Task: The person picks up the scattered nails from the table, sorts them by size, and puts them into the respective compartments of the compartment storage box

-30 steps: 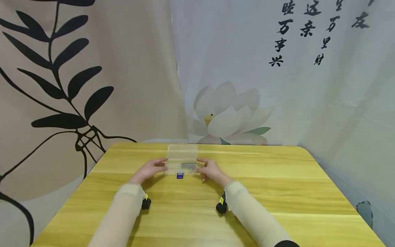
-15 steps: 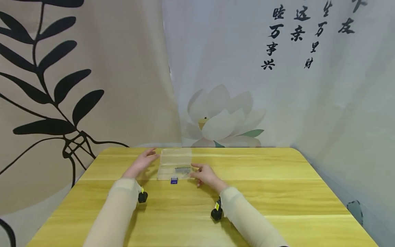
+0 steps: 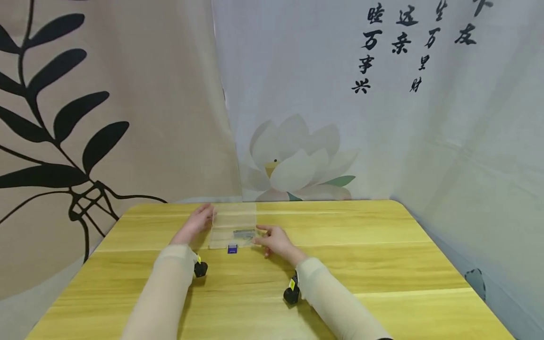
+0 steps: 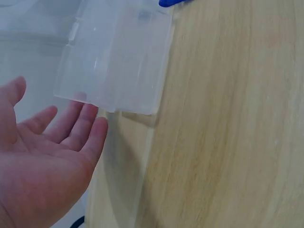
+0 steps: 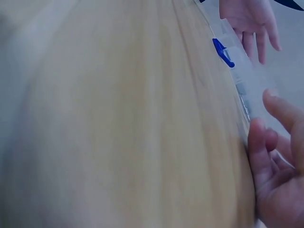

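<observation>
A clear plastic box with a blue latch at its front lies near the table's far edge. Its see-through lid stands open toward the back. Small grey pieces show in the right part of the base. My left hand has its fingers loosely extended, the tips at the lid's left edge and partly behind it. At the box's right side is my right hand, index finger reaching forward and thumb at the front right corner, with the other fingers bent underneath.
The wooden table spreads around the box, and its far edge runs just behind the lid. A printed cloth backdrop hangs beyond. Small black cameras are strapped at both wrists.
My left hand has left the box's side and moved back to the lid's left edge. The right hand keeps its place at the right side. The whole view has shifted somewhat.
</observation>
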`<state>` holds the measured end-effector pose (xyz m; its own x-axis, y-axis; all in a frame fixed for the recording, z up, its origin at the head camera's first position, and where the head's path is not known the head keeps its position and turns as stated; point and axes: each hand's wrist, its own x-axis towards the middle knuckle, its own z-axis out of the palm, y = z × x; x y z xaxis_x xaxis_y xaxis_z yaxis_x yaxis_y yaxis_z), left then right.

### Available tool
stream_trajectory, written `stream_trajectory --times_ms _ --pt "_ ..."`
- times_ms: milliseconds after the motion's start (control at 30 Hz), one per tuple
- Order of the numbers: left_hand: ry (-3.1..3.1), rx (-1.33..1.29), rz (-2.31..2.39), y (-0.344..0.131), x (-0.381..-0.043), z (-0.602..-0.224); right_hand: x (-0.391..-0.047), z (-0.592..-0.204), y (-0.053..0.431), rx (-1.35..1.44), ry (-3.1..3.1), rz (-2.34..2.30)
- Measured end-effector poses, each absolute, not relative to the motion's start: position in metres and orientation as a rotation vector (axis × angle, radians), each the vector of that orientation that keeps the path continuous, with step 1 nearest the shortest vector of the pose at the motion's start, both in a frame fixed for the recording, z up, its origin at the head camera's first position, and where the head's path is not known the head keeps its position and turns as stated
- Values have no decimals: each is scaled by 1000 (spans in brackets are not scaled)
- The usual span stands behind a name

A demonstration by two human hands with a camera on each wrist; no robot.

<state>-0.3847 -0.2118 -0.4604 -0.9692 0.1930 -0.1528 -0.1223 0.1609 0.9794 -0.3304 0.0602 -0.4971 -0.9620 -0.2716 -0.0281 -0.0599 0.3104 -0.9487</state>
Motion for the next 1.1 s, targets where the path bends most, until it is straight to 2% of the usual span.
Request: stream_trajectory --times_ms 533,1100 --pt "2266 189 1794 -221 -377 -457 -335 -501 60 -284 2437 -1676" --pt "2239 157 1815 -218 -376 -464 -329 -494 57 -289 2444 -1663"
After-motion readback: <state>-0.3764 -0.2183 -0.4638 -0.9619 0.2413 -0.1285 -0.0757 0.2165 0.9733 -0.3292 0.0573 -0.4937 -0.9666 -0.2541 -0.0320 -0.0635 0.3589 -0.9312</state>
